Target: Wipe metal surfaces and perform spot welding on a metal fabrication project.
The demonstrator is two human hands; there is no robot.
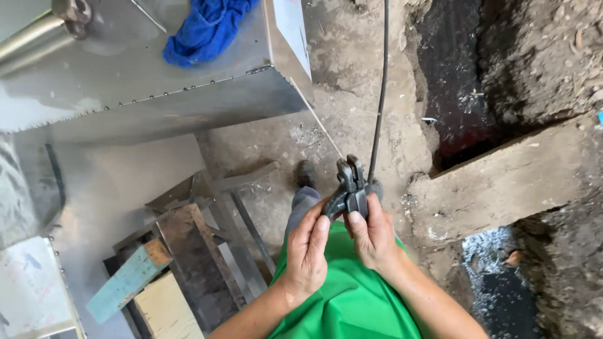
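Both hands meet in front of my green shirt, holding a small dark metal tool with a jaw-like head that points upward. My left hand pinches its lower left side with thumb and fingers. My right hand grips the tool's body from the right, thumb pressed on it. A thin dark cable runs straight up from beside the tool to the top edge of the view.
A shiny sheet-metal box with a blue cloth on it fills the upper left. Metal scraps and wood pieces lie at lower left. A concrete slab and a dark pit are at right, on dirt ground.
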